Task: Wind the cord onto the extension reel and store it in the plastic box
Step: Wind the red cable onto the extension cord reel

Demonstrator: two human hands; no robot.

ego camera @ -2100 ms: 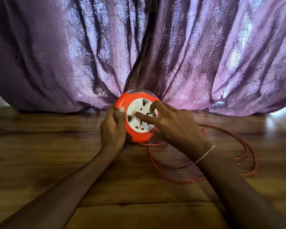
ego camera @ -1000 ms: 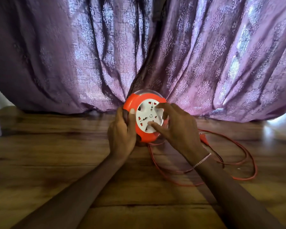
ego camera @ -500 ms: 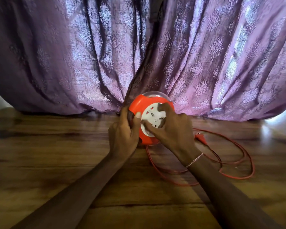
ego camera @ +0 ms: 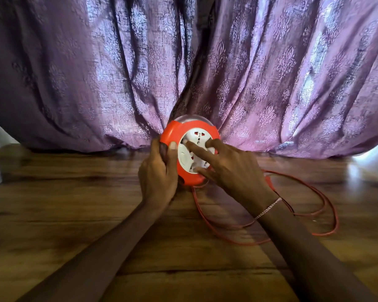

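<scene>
An orange round extension reel (ego camera: 175, 132) with a white socket face (ego camera: 198, 136) stands on edge on the wooden table (ego camera: 74, 214), in front of the curtain. My left hand (ego camera: 157, 177) grips the reel's left rim, thumb on the orange edge. My right hand (ego camera: 231, 168) lies on the white face with its fingers spread over the sockets. A thin red cord (ego camera: 327, 216) runs from under the reel and lies in loose loops on the table to the right, partly hidden by my right forearm. No plastic box is in view.
A purple patterned curtain (ego camera: 271, 73) hangs close behind the reel and rests on the table's far edge. A thin bracelet (ego camera: 267, 209) is on my right wrist.
My right hand's fingers have shifted round on the white face, which has turned. The cord loops on the right have drawn in and grown smaller. My left hand keeps its grip on the rim.
</scene>
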